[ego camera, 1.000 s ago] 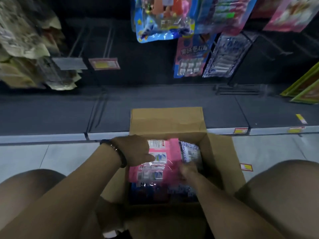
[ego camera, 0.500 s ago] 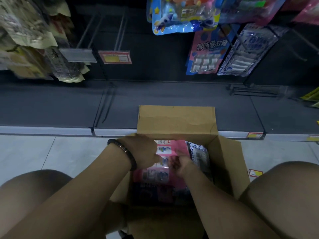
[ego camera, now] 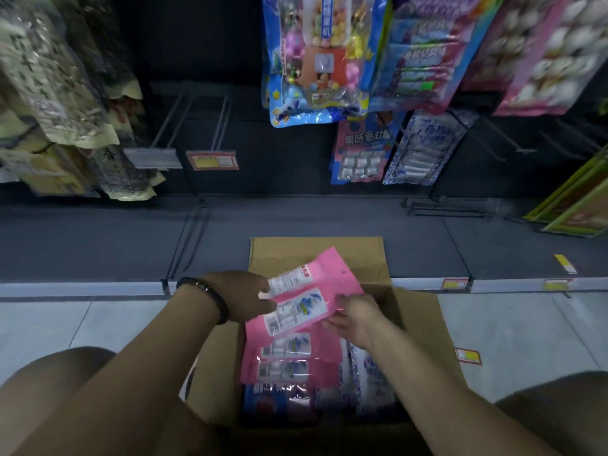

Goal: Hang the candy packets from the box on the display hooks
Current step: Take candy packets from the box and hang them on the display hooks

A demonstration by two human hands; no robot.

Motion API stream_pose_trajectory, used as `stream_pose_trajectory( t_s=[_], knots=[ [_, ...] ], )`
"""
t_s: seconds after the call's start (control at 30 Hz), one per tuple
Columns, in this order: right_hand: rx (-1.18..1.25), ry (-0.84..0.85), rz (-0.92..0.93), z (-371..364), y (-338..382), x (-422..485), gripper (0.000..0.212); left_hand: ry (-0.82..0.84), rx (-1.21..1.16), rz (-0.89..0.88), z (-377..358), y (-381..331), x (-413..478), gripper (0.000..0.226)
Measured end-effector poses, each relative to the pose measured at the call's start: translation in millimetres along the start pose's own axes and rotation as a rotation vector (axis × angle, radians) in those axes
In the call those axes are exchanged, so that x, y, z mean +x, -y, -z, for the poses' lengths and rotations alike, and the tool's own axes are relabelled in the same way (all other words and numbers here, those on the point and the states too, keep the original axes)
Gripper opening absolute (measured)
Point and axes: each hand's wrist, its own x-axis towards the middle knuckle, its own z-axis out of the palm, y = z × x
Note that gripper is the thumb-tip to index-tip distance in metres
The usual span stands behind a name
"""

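An open cardboard box (ego camera: 424, 327) stands on the floor between my knees, filled with candy packets. I hold a pink candy packet (ego camera: 312, 291) tilted above the box. My left hand (ego camera: 243, 297) pinches its left edge and my right hand (ego camera: 357, 315) grips its lower right edge. More pink packets (ego camera: 289, 357) and blue-and-white packets (ego camera: 368, 376) lie in the box below. Two bare display hooks (ego camera: 197, 116) jut from the dark back panel at upper left of centre, with a red and yellow price tag (ego camera: 212, 160) at one tip.
Hanging packets fill the top: beige bags (ego camera: 56, 103) at left, a blue toy-candy bag (ego camera: 316, 60) in the middle, pink and blue packets (ego camera: 362, 149) below it. A dark bottom shelf (ego camera: 98, 238) runs across. Green-framed items (ego camera: 575, 205) lean at right.
Both hands lifted a pink packet out of the box, and it now tilts above the other packets. My head tipped up, so more of the hooks and hanging packets show.
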Motion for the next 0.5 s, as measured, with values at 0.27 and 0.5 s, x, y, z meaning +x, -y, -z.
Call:
stream_pose_trajectory(
  t_s=[0.27,0.5],
  knots=[
    [-0.477,0.264,0.497,32,125,-108,0.02,-0.363,-0.836,-0.207,16,-36,-12,0.023],
    [-0.433,0.257,0.641,60,139,-131,0.022,-0.439,-1.369,-0.334,18,-71,-8,0.024]
  ],
)
